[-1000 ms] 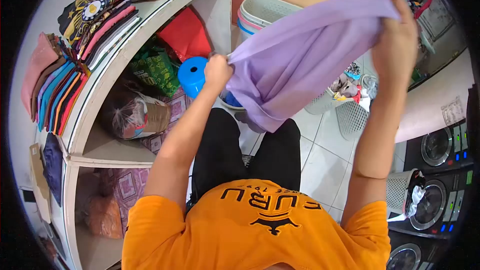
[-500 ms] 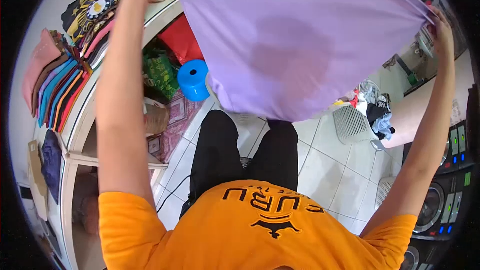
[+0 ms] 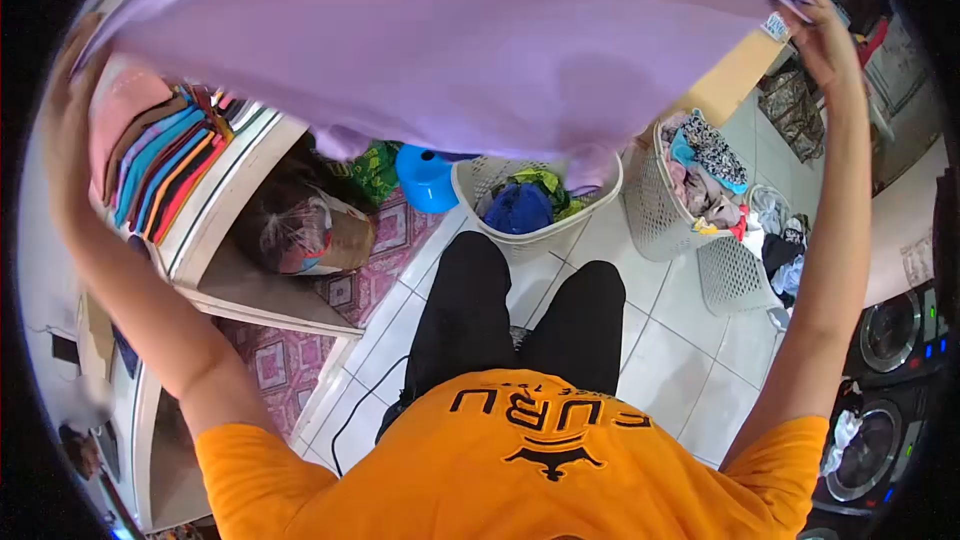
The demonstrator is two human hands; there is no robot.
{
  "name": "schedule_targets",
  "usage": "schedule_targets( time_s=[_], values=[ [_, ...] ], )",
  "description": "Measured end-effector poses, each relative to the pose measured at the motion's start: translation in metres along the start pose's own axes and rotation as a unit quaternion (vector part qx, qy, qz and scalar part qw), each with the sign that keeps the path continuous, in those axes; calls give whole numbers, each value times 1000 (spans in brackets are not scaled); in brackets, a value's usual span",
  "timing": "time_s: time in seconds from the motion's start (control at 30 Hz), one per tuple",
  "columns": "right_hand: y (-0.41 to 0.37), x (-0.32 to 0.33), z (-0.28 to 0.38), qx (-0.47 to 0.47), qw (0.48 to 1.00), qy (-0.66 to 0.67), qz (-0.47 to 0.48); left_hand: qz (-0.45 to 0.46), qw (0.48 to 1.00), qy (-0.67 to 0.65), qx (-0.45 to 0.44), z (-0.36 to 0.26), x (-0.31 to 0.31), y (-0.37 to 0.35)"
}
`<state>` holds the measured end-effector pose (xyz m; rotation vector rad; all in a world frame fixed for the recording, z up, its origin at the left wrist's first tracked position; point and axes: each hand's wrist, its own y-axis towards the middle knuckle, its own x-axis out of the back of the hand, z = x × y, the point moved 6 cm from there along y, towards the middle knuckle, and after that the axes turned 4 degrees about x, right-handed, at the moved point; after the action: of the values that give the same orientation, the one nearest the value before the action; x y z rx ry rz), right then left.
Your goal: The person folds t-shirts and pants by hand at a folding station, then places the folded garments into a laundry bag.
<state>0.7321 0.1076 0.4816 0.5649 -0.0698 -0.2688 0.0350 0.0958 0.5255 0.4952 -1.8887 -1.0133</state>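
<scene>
A lilac shirt (image 3: 450,50) is stretched wide across the top of the view, raised between my two hands. My left hand (image 3: 78,65), at the far left, grips one edge of it near the stacked clothes. My right hand (image 3: 822,45) pinches the opposite edge at upper right, beside a small printed label (image 3: 775,27). Two sleeve-like parts hang from the lower edge. The right one dips in front of a white laundry basket (image 3: 540,233) holding a blue garment (image 3: 520,208) and yellow-green cloth.
Folded clothes (image 3: 165,160) are stacked on the shelf unit (image 3: 270,305) at left. A blue stool (image 3: 426,180) stands by the middle basket. Two more clothes-filled baskets, one nearer (image 3: 655,215) and one beyond (image 3: 735,280), stand at right. Front-loading washers (image 3: 865,450) line the right edge.
Both hands have moved left, the left one also downward, and the shirt is spread wider. Its lower edge has lifted, uncovering the middle basket and another full basket at right.
</scene>
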Motion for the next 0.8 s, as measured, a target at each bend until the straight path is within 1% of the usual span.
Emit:
schedule_targets(
  time_s=[0.03, 0.07, 0.1, 0.13, 0.17, 0.2, 0.23, 0.27, 0.3, 0.33, 0.37, 0.4, 0.43, 0.47, 0.5, 0.57, 0.6, 0.63, 0.67, 0.7, 0.73, 0.77, 0.8],
  values=[
    [-8, -11, -15, -8, 999, -14, 43, 14, 997, -66, -36, -20, 13, -28],
    [-3, -3, -44, -51, 990, 73, 112, 62, 982, -157, -90, -44, 21, -60],
    [-17, -11, -60, -54, 990, 120, 57, 149, 937, -268, -165, -73, 19, -89],
    [-25, -15, -78, -98, 967, 184, 145, 292, 815, -430, -255, -110, 6, -113],
    [-46, -21, -87, -115, 985, 127, -7, 408, 667, -546, -302, -149, -10, -137],
    [-57, -23, -108, -122, 985, 121, -28, 482, 509, -632, -332, -194, -35, -161],
    [-75, -26, -127, -177, 983, 54, 14, 522, 394, -675, -341, -236, -57, -183],
    [-77, 7, -180, -210, 974, 5, 84, 539, 317, -697, -351, -275, -76, -203],
    [-109, 6, -186, -235, 967, -97, 29, 553, 258, -716, -339, -314, -96, -224],
    [-136, 4, -189, -228, 959, -169, -7, 579, 196, -728, -311, -361, -119, -246],
    [-147, 29, -218, -187, 926, -318, 77, 633, 99, -732, -232, -398, -132, -264],
    [-165, 60, -251, -180, 888, -404, 129, 725, 94, -665, -152, -428, -154, -301],
    [-190, 73, -263, -127, 799, -568, 152, 776, -69, -626, -27, -446, -164, -327],
    [-220, 85, -278, -111, 790, -573, 189, 770, -50, -634, -45, -465, -185, -355],
    [-252, 94, -300, -111, 764, -590, 235, 765, -34, -641, -59, -473, -206, -382],
    [-323, 91, -329, 4, 659, -717, 229, 796, 100, -592, -78, -451, -259, -412],
    [-343, 65, -319, -79, 684, -693, 214, 721, 245, -629, -159, -438, -300, -421],
    [-367, 49, -329, -167, 741, -614, 217, 629, 444, -616, -167, -407, -342, -416],
    [-378, 12, -305, -186, 812, -537, 134, 535, 589, -597, -107, -355, -381, -399],
    [-400, -9, -308, -191, 844, -493, 92, 410, 735, -531, -100, -296, -412, -380],
    [-422, -25, -312, -200, 871, -446, 47, 378, 870, -317, -17, -225, -432, -359],
    [-435, -47, -308, -206, 871, -443, 44, 302, 905, -279, 112, -150, -431, -342],
    [-442, -61, -293, -175, 860, -479, -24, 330, 905, -178, 203, -83, -439, -353]
  ],
)
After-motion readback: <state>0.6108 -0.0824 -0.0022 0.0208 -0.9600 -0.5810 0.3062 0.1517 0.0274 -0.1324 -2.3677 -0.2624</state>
